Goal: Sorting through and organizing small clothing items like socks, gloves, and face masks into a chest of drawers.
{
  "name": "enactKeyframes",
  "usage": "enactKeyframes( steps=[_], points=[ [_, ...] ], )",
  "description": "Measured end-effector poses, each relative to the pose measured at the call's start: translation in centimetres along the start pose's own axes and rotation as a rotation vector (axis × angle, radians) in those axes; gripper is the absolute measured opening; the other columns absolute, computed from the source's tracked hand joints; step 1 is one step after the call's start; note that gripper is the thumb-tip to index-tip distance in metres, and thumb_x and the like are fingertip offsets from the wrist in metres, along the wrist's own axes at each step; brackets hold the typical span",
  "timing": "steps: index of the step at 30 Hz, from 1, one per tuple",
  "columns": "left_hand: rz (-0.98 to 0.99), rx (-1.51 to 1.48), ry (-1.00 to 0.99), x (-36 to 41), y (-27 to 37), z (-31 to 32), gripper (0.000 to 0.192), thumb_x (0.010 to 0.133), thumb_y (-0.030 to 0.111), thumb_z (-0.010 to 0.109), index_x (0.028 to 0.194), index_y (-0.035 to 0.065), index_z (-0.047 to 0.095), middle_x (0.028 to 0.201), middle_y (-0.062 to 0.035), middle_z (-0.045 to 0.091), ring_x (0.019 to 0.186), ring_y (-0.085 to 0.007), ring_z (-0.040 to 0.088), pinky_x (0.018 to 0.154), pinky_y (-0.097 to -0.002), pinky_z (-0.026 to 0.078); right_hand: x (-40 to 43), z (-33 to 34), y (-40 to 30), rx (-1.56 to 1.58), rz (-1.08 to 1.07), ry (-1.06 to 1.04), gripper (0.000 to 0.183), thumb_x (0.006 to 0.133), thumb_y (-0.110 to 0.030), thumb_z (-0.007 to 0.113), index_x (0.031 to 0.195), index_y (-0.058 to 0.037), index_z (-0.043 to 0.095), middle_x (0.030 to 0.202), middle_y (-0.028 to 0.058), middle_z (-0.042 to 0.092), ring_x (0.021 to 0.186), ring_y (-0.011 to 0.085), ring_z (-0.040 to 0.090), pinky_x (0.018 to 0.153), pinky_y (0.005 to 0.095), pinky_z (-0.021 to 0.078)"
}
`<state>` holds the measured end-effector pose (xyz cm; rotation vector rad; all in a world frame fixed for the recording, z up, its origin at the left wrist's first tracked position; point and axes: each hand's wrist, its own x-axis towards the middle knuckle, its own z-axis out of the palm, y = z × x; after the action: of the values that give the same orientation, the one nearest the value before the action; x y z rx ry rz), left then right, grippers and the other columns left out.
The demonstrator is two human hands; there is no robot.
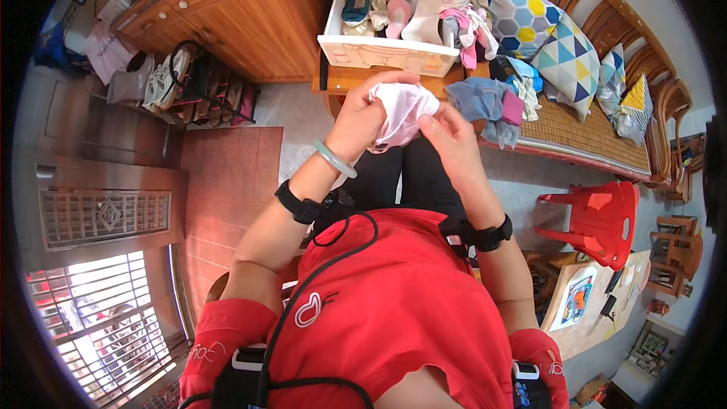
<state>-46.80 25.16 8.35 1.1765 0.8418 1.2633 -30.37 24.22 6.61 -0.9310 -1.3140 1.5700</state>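
Note:
A small white-pink cloth garment (402, 109) is bunched between my hands, above my lap. My left hand (359, 111) grips its left side, with the fingers behind the fabric and a pale green bangle on the wrist. On the right edge, the thumb and fingers of my right hand (452, 133) pinch the cloth. Just beyond stands a plastic drawer unit with a bear print, its drawer (389, 55) pulled out. Inside lie a dark green folded item (357, 7), a pink sock-like item (398, 16) and a whitish folded cloth (423, 21).
Loose clothes (470, 23) are heaped right of the drawer. Folded blue garments (483, 99) lie near the edge of a wooden bench (585, 145) with patterned cushions (568, 65). A red plastic stool (602, 221) stands at right, a shoe rack (210, 96) at left.

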Motion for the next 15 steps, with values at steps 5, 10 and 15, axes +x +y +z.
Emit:
enactKeyframes(
  steps=[5,10,15],
  points=[
    [-0.131,0.004,0.011,-0.3,-0.2,-0.9,0.030,0.079,-0.002,0.047,0.108,0.0020,0.053,0.104,-0.0072,0.057,0.096,-0.0142,0.054,0.085,-0.0260,0.042,0.6,0.3,-2.0,0.591,0.045,-0.031,0.025,0.086,-0.015,0.048,0.106,0.0006,0.048,0.101,0.0062,0.057,0.089,0.0117,0.055,0.078,0.0263,0.0436],
    [-0.005,0.140,-0.029,-0.3,-2.1,-0.3,0.043,0.070,-0.004,0.061,0.111,0.0020,0.048,0.103,-0.0048,0.055,0.094,-0.0112,0.053,0.082,-0.0251,0.044,-0.2,0.4,-2.7,0.644,0.054,-0.188,0.031,0.087,-0.018,0.046,0.113,0.0001,0.044,0.107,0.0091,0.055,0.096,0.0160,0.055,0.083,0.0295,0.0433],
    [0.129,0.398,0.031,-0.6,-2.2,0.9,0.041,0.073,0.000,0.060,0.112,0.0029,0.047,0.104,-0.0047,0.055,0.097,-0.0127,0.052,0.085,-0.0263,0.041,-0.7,-0.1,-2.3,0.693,0.110,-0.149,0.037,0.089,-0.023,0.042,0.118,-0.0002,0.039,0.108,0.0115,0.053,0.094,0.0208,0.056,0.082,0.0365,0.0468]
  ],
)
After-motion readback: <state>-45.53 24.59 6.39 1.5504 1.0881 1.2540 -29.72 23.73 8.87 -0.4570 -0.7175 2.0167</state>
